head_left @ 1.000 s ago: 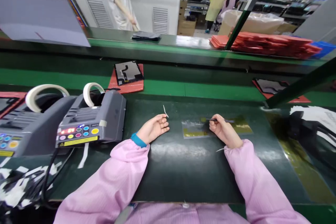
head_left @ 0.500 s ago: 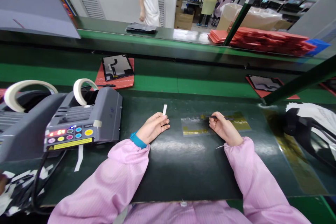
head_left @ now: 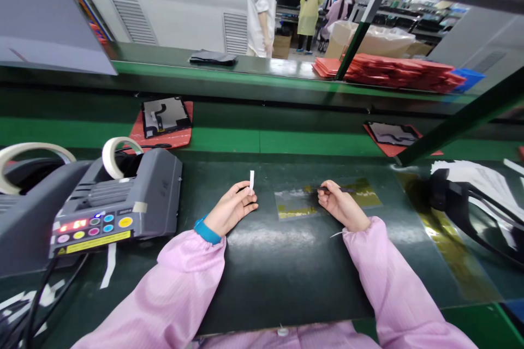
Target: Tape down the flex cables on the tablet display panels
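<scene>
Between the thumb and fingers of my left hand (head_left: 231,208) stands a short strip of white tape (head_left: 251,180), pinched at its lower end. A blue band (head_left: 207,230) circles that wrist. My right hand (head_left: 343,208) is closed on a thin dark tool, apparently tweezers (head_left: 323,188), whose tip points left. It is just above a clear sheet with yellow film strips (head_left: 297,210) lying on the dark table. Part of that sheet is hidden behind the right hand.
A grey tape dispenser (head_left: 158,196) with a white tape roll stands left, a second beside it. Screen panels (head_left: 166,115) lie on red sheets along the green back strip. On the right are a black strap-like object (head_left: 440,188) and a slanted post (head_left: 458,125). Co-workers stand beyond.
The camera view has shifted, so the scene sits lower and to the left. My left hand holds the white strip more upright. The right hand keeps its dark tool over the sheet.
</scene>
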`<state>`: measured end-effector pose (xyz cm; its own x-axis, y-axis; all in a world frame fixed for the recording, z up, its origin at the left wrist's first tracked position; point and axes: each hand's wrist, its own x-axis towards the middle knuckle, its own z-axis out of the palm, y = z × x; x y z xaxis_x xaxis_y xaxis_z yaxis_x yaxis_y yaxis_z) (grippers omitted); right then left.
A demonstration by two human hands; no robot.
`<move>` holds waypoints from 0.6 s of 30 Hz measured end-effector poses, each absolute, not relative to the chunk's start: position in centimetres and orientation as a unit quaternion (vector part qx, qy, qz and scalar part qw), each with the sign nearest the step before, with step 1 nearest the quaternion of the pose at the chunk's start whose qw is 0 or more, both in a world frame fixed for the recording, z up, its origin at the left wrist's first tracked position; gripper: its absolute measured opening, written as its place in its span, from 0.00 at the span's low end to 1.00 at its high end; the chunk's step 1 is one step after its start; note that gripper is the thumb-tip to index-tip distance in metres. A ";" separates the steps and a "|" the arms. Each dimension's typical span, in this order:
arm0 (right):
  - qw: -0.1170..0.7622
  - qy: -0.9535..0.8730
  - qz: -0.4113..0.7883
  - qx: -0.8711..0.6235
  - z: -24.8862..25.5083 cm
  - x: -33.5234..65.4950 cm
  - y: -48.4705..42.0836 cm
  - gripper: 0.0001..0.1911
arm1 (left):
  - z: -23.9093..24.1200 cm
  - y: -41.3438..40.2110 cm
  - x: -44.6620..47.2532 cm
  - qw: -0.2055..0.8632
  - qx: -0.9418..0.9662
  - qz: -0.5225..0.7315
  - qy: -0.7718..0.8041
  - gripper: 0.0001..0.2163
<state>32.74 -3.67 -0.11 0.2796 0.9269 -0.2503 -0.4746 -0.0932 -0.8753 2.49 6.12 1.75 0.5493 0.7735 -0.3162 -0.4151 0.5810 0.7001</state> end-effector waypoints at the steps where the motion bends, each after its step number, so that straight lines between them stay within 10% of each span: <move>1: 0.632 -0.237 0.552 -0.490 -0.1 32.7 -3.7 0.26 | 1.9 6.1 2.5 0.832 0.285 0.356 0.315 0.13; 12: 0.655 -0.348 0.366 -0.563 0.6 33.9 -3.8 0.28 | 2.3 6.1 2.5 0.818 0.309 0.360 0.323 0.26; 18: 0.500 -0.425 0.172 -0.735 3.5 40.2 -1.7 0.19 | 2.8 6.2 2.4 0.813 0.322 0.358 0.326 0.28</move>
<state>40.22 -1.71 3.46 0.5796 0.7962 0.1733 0.4529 -0.1380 -0.8808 2.41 6.24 2.82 0.5308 0.7925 -0.3005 -0.3718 0.5363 0.7577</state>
